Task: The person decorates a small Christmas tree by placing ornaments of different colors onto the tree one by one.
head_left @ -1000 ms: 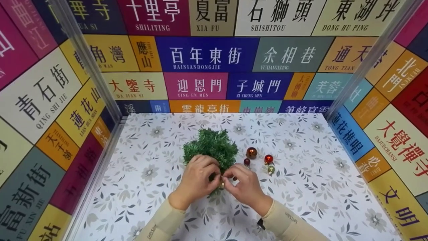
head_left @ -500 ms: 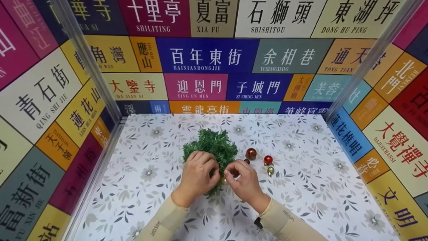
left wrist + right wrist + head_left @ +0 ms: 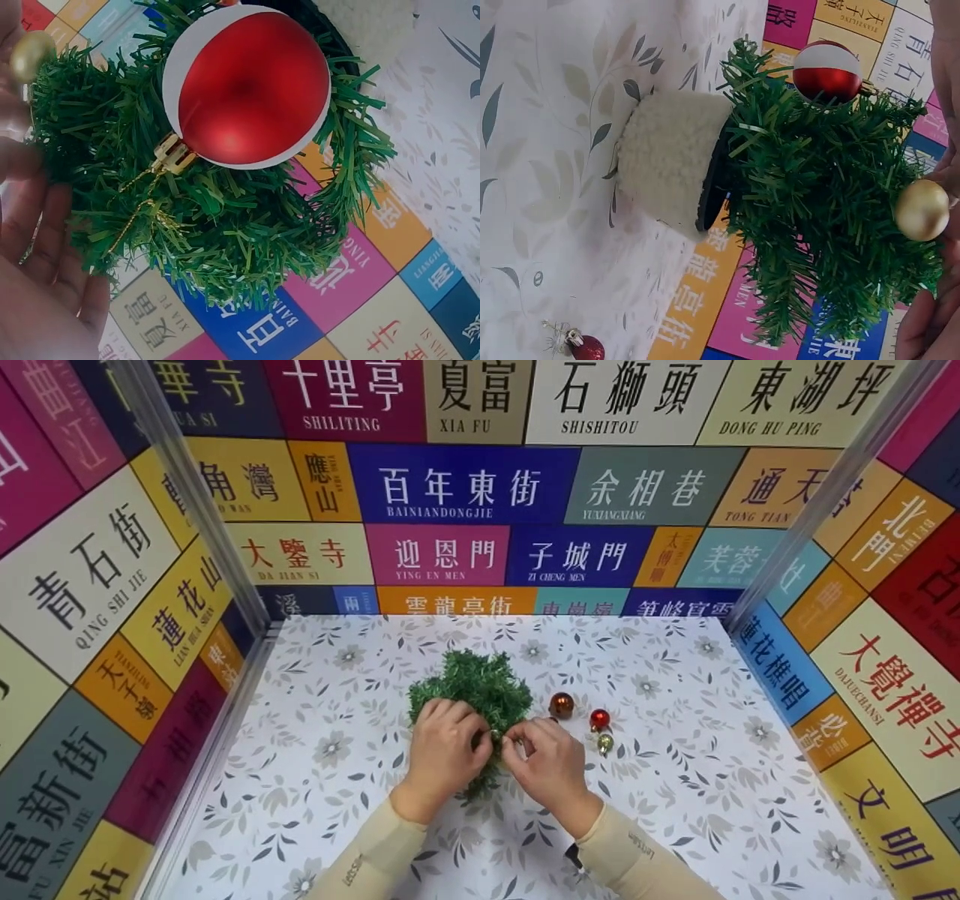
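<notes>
A small artificial Christmas tree [image 3: 480, 682] stands mid-table in a fuzzy cream pot [image 3: 667, 157]. Both hands meet at its near side. The left hand [image 3: 448, 746] curls against the foliage, thumb and index finger at the cap end of a gold bauble [image 3: 922, 210]. Opposite it, the right hand [image 3: 547, 757] pinches with thumb and forefinger at the same place. The fingertips partly hide the bauble's cord, so I cannot tell which hand bears it. A red-and-white bauble [image 3: 255, 90] hangs on the tree by a gold cord.
Right of the tree lie an orange-brown bauble [image 3: 561, 705], a red bauble [image 3: 599, 719] and a small gold one [image 3: 604, 744]. A dark red bauble [image 3: 586, 347] shows in the right wrist view. Sign-printed walls [image 3: 465, 484] enclose the flower-patterned table [image 3: 337, 810].
The gold bauble has shifted slightly away from the person, up against the foliage. The right hand has moved a little forward and now mostly covers the small dark red bauble.
</notes>
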### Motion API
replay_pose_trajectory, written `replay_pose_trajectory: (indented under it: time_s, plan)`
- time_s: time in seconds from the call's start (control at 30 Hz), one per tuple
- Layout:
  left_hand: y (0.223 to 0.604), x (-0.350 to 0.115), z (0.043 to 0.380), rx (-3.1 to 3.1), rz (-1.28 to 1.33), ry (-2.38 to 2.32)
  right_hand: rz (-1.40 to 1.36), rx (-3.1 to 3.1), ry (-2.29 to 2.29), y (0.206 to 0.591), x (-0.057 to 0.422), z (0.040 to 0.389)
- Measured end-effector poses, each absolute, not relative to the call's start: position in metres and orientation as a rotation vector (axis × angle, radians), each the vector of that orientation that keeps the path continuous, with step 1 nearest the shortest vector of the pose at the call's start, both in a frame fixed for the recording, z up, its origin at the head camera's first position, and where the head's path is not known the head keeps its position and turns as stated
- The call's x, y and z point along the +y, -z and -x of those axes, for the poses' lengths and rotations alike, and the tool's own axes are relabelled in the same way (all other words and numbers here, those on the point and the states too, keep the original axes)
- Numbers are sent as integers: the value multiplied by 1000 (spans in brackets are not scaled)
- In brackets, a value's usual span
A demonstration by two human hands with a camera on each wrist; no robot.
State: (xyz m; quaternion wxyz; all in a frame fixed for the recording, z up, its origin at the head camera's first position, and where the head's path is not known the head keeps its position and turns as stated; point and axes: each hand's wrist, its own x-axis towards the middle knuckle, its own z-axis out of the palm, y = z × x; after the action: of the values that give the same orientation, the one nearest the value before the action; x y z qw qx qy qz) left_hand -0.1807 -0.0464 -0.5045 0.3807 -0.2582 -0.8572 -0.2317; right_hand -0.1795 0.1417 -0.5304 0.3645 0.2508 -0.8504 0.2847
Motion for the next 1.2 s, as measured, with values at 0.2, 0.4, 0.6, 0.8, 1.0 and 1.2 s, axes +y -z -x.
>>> replay_pose_trajectory:
  time_s: [0.2,0.4,0.6,0.8,1.0,1.2]
  plan:
    - [507,-48,182,-2181,707,570,-757,-2142,-633,528,143,178]
    - [507,-50,182,-2182,727,581,-813,-2087,-597,528,144,177]
    - [508,-51,183,-2185,725,591,-774,-2158,-658,529,145,177]
    - [509,-53,181,-2199,729,610,-797,-2165,-676,530,148,176]
    - [508,-55,180,-2200,727,631,-824,-2135,-735,529,152,175]
    - [509,-57,179,-2210,701,640,-817,-2095,-784,529,159,177]
